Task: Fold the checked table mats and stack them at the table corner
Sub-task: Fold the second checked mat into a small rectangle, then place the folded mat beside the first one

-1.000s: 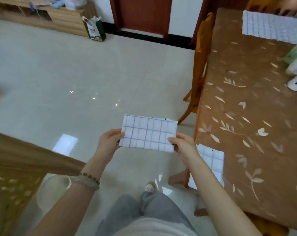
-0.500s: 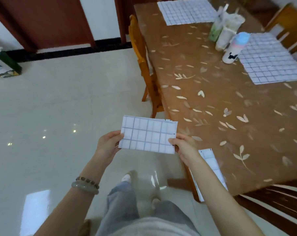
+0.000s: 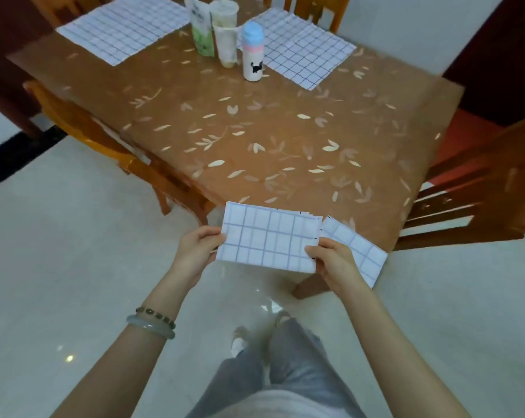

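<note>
1. White checked cloth, the folded mat (image 3: 268, 239) is held in the air just off the near corner of the desk (image 3: 285, 131), beside a second folded mat (image 3: 366, 254) lying at that corner.
2. The far-left mat (image 3: 122, 28) and far-right mat (image 3: 303, 52) lie flat and unfolded, so about half seems left.
3. The left hand (image 3: 195, 251) and right hand (image 3: 333, 260) each pinch a short edge.

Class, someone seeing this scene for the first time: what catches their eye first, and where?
First, the folded checked mat pinched between left hand and right hand, just off the table's near corner. Behind the right hand, another folded mat lies on that corner. Two unfolded mats lie at the far side, drink containers between them.
</note>
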Action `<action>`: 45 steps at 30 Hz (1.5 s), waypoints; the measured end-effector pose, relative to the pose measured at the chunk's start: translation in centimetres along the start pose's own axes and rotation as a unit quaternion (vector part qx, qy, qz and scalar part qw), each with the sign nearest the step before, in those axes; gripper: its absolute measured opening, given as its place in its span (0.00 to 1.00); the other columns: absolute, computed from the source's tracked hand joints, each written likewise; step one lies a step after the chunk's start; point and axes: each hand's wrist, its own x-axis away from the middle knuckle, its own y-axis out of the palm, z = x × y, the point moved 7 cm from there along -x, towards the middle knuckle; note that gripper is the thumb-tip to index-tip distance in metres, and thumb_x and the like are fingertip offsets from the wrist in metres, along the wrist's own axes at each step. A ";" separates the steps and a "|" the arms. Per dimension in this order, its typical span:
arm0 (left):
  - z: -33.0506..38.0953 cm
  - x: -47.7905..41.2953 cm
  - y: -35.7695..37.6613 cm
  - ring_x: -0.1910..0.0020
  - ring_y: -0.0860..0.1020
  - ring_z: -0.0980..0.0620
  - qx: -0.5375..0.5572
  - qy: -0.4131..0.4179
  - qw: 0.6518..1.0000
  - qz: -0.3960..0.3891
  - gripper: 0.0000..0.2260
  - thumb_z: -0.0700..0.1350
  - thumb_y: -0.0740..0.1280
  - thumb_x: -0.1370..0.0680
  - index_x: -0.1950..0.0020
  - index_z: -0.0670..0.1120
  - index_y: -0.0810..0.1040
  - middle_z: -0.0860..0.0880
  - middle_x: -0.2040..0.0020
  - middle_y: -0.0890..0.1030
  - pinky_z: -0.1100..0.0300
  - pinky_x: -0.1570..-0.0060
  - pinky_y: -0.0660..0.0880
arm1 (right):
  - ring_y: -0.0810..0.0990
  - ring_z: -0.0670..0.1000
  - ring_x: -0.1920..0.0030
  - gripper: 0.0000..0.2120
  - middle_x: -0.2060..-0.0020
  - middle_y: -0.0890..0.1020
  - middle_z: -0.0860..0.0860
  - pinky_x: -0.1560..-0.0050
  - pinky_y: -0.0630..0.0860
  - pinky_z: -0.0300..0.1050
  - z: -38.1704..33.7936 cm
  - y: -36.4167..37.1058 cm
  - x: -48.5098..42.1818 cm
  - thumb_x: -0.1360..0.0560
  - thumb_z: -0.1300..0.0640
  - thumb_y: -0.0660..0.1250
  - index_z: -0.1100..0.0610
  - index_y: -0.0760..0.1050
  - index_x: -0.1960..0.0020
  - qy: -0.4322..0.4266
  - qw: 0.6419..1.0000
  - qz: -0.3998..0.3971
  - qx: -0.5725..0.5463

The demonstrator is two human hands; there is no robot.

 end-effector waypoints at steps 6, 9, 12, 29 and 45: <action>0.9 -3.6 5.3 0.69 0.80 0.58 -0.052 -0.016 0.995 -0.079 0.06 0.34 0.66 0.23 0.47 0.38 0.79 0.47 0.59 0.81 0.69 0.72 0.74 | 0.75 0.57 0.58 0.15 0.60 0.78 0.58 0.54 0.71 0.54 0.4 -4.0 -0.3 0.41 0.62 0.71 0.69 0.77 0.57 0.005 0.996 0.084 -0.038; 1.5 -5.3 7.6 0.71 0.79 0.60 -0.073 -0.016 0.992 -0.100 0.05 0.34 0.65 0.23 0.51 0.40 0.79 0.47 0.61 0.81 0.71 0.75 0.71 | 0.78 0.57 0.57 0.09 0.60 0.80 0.58 0.53 0.74 0.55 0.2 -5.0 -1.4 0.37 0.65 0.70 0.65 0.79 0.57 0.002 0.993 0.099 -0.060; 2.5 -6.7 9.0 0.80 0.74 0.62 -0.099 -0.009 0.990 -0.103 0.05 0.33 0.64 0.22 0.54 0.41 0.78 0.51 0.71 0.78 0.72 0.81 0.66 | 0.77 0.56 0.58 0.05 0.61 0.79 0.57 0.52 0.75 0.54 -0.1 -5.4 -2.9 0.32 0.69 0.68 0.62 0.78 0.58 0.009 0.991 0.103 -0.082; 3.9 -16.5 9.1 0.56 0.79 0.46 -0.260 -0.001 0.963 -0.076 0.06 0.34 0.67 0.26 0.52 0.42 0.79 0.48 0.59 0.80 0.54 0.56 0.76 | 0.66 0.48 0.73 0.20 0.81 0.65 0.44 0.67 0.65 0.40 -0.5 -3.1 -9.4 0.35 0.67 0.68 0.53 0.63 0.79 0.062 0.969 0.217 0.098; 4.3 -21.5 8.5 0.56 0.76 0.48 -0.318 -0.014 0.942 -0.104 0.06 0.35 0.68 0.25 0.51 0.43 0.78 0.47 0.57 0.79 0.52 0.64 0.78 | 0.79 0.52 0.57 0.02 0.64 0.81 0.52 0.48 0.76 0.45 -0.1 -0.6 -11.4 0.34 0.61 0.73 0.57 0.80 0.64 0.087 0.941 0.294 0.141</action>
